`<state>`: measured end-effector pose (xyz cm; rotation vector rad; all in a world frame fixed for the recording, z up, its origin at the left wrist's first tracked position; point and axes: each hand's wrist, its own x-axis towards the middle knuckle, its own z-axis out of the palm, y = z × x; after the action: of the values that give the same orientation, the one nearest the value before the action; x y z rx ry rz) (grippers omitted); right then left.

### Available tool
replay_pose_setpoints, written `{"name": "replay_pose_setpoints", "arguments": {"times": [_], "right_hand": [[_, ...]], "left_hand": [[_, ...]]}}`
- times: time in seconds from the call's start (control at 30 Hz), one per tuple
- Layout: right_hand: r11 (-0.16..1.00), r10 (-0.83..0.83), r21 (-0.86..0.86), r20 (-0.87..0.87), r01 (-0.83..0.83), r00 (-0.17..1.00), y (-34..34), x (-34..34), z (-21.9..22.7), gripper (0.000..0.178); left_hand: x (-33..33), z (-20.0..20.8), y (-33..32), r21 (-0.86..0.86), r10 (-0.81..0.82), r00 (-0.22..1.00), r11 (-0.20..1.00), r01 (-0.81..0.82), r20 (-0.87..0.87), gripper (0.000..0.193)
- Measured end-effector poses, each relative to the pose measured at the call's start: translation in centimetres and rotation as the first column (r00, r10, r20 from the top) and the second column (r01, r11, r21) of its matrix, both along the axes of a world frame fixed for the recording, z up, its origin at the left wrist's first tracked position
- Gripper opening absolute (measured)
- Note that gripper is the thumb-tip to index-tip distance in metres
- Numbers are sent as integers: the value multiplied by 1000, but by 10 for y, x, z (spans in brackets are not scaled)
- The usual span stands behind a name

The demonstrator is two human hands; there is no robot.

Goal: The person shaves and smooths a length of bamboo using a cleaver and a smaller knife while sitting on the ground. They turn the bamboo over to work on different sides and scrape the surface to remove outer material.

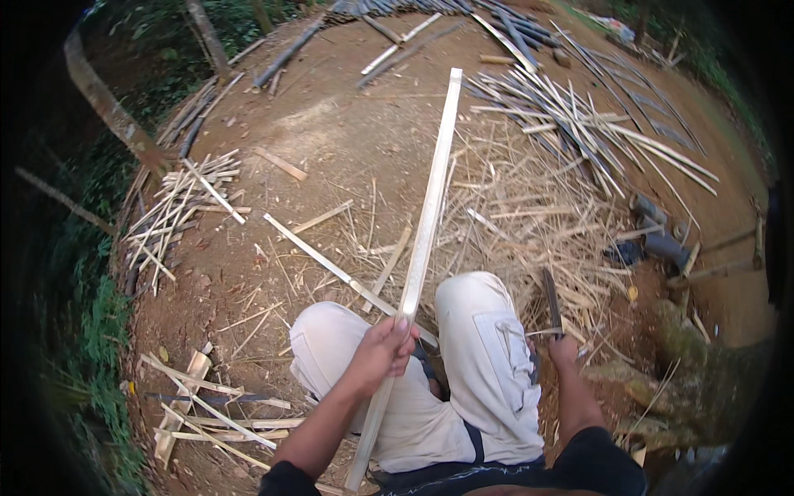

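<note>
A long pale bamboo strip [430, 198] slants up and away in front of me. My left hand [385, 349] is closed round it near my knees, and its lower end runs down past my left thigh. Beside my right leg, my right hand [565, 350] grips the handle of a machete [552, 299], its dark blade pointing away from me and apart from the strip. Another split bamboo piece [331, 266] lies on the ground, passing under the held strip toward my feet.
Shavings [529, 207] cover the ground ahead. Split strips form a pile [571, 124] at far right, a stack [186, 202] at left and another [223, 422] at near left. Dark poles [397, 7] lie at the back. Boots [662, 244] stand at right; a trunk [103, 99] leans at left.
</note>
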<state>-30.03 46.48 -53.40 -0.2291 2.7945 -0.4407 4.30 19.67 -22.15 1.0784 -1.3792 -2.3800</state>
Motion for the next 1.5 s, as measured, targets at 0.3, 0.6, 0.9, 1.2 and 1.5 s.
{"name": "replay_pose_setpoints", "arguments": {"times": [0.3, 0.6, 0.9, 1.2, 1.5], "right_hand": [[762, -31, -626, -286, -163, 958, -50, 20, 151, 22], [-122, 157, -392, -915, -912, 372, -93, 156, 420, 25], [28, 677, -642, -551, -766, 487, -111, 179, 396, 29], [580, 651, -642, -4, -501, 759, -142, 173, 275, 28], [758, 216, -488, -440, -434, 872, -172, -69, 304, 32]], "left_hand": [[-85, 19, -119, 93, 244, 915, 970, -226, -321, 38], [-132, -6, -182, 351, 476, 753, 872, -340, -454, 36], [-124, 8, -172, 341, 452, 684, 890, -303, -572, 37], [-158, -10, -125, 96, 493, 718, 850, -518, -491, 42], [-148, 2, -119, -335, 296, 951, 890, -309, -90, 44]]}}
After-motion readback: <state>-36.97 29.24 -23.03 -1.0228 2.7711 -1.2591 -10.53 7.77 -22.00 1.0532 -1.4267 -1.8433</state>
